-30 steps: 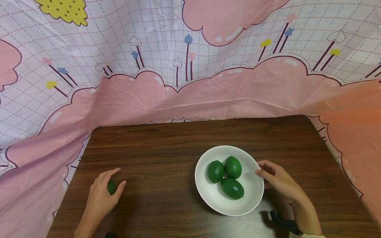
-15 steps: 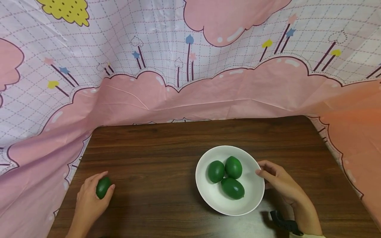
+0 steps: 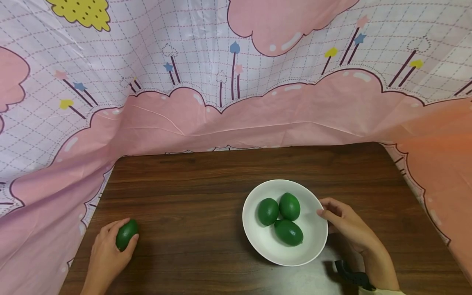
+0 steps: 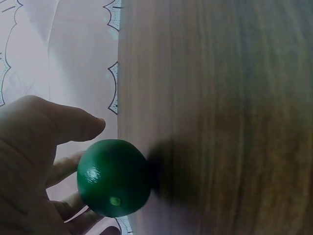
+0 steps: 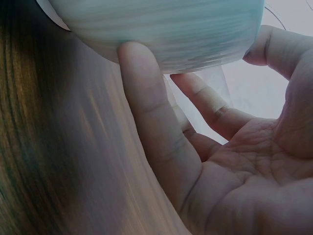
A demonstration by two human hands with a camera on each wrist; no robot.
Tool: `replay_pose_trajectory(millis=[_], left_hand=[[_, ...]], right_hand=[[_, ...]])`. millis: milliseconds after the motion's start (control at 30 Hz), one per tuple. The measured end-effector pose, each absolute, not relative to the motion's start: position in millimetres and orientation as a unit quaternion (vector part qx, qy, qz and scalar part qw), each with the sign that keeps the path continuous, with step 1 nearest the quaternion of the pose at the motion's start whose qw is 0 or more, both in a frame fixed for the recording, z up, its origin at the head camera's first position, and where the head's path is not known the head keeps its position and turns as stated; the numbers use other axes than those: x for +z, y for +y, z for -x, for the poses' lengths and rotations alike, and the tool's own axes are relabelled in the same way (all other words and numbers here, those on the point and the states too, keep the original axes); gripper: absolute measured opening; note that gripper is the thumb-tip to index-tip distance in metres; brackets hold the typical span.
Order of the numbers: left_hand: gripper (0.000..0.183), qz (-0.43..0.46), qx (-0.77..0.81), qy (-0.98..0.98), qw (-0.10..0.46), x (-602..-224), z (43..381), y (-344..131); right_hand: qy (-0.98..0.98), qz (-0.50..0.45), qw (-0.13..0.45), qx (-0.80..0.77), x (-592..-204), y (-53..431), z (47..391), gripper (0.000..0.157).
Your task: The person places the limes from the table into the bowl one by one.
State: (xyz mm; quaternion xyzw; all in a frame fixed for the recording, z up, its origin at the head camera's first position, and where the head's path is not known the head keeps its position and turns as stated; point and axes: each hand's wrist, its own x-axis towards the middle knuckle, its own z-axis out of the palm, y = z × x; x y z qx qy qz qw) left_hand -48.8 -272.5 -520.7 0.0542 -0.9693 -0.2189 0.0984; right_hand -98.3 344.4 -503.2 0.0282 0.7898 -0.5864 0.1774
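In the head view my left hand is at the table's left side, its fingers curled round a glossy dark green lime, thumb along the lime's right side. The left wrist view shows this lime beside the wood, fingers behind it and a small gap below the thumb tip. My right hand holds the right rim of a white round bowl, thumb at the rim, fingers against the outer wall below. The right wrist view shows those fingers at the bowl's underside. Three limes lie together in the bowl.
The dark wooden table fills the lower part of the head view. A cartoon-print cloth hangs behind it and along both sides. A black band sits at my right wrist.
My left hand has moved left and nearer to me, its fingers drawing in round the lime, more of which shows now. The right hand and the bowl stay put.
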Motion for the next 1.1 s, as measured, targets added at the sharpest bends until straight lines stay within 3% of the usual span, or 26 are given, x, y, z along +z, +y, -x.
replay_pose_trajectory(millis=[1100], left_hand=[[0.053,-0.049,-0.222,-0.969,0.1,-521.4,49.0,-278.6]], right_hand=[[0.79,-0.033,0.19,-0.582,-501.7,344.1,98.8,0.044]])
